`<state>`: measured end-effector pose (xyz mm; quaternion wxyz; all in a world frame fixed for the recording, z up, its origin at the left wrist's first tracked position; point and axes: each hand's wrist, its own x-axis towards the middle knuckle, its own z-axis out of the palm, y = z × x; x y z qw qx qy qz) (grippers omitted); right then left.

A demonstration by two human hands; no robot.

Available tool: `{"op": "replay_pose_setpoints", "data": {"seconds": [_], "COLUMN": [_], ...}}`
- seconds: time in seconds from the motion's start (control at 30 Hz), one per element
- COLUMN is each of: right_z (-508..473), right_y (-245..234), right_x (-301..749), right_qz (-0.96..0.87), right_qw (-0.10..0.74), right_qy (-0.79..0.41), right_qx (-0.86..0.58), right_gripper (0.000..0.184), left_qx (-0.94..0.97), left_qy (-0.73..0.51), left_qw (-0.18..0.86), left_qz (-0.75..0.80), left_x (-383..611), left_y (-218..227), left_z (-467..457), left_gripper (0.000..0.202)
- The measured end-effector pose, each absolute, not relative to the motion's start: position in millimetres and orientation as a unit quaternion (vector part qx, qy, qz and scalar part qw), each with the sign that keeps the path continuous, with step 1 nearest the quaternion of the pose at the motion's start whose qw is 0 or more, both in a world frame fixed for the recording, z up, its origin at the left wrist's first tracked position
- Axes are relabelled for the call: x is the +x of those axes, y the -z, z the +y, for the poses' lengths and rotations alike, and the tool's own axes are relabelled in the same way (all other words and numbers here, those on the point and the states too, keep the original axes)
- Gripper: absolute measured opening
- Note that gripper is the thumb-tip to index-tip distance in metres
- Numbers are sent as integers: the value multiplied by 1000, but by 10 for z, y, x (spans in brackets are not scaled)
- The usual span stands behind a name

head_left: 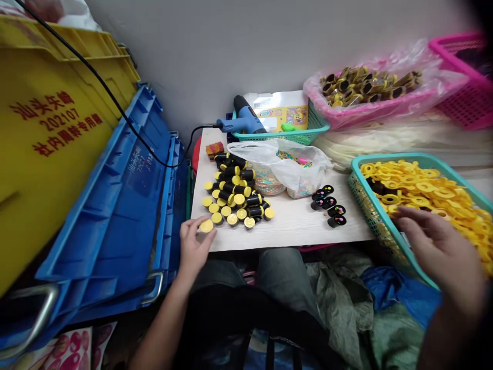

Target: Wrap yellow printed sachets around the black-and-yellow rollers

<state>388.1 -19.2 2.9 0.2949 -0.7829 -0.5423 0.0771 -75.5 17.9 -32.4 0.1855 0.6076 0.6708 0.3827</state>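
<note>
At the table's front left, my left hand (194,241) pinches a small yellow-capped tube (207,225) between thumb and fingers, its cap facing up. Beside it lies a pile of black tubes with yellow caps (233,192), some upright and some on their sides. On the right, my right hand (439,246) reaches over the near edge of a teal basket (400,252) full of yellow ring-shaped plastic pieces (427,185). Its thumb and fingers, slightly blurred, come together at a yellow piece (392,210). Several open black tubes (328,203) with coloured bits inside stand mid-table.
A clear bag of coloured beads (285,167) sits behind the pile. Beyond it, a blue heat gun (244,118) rests by a green basket (318,123). A pink basket (339,115) holds wrapped tubes. Blue crates (111,205) flank the left; a black cable (111,92) hangs across them.
</note>
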Motion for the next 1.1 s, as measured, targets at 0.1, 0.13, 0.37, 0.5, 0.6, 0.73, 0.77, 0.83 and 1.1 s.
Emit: {"op": "replay_pose_setpoints", "data": {"seconds": [0.1,0.13,0.37,0.5,0.6,0.73,0.77,0.83,1.1], "right_z": [-44,9,80,85,164,224,219,200,451], "right_y": [196,273,197,82,75,-4,-36,-95,-97], "right_x": [4502,4610,4491,4354,4322,4366,4392,4454,4601], "right_qz": [-557,-572,-591,-556,-557,-601,-605,-606,-592], "right_qw": [195,170,72,52,36,15,12,11,43], "right_qy": [-30,-32,-71,-16,-15,-100,-107,-102,-8], "right_qx": [-807,-802,-800,-829,-830,-792,-789,-789,-805], "right_gripper": [40,36,30,33,44,34,28,19,29], "left_qx": [578,575,592,667,791,838,832,818,774], "left_qy": [-346,-341,-392,-479,-440,-295,-287,-283,-293], "left_qw": [228,236,66,7,143,258,264,270,285], "left_qz": [703,705,701,570,401,380,394,421,483], "left_x": [-920,-946,-950,-493,208,1231,1438,1759,2099], "left_y": [482,536,585,371,252,357,419,546,712], "left_z": [379,424,271,131,216,582,686,865,1072], "left_gripper": [33,36,48,29,23,30,33,35,27]}}
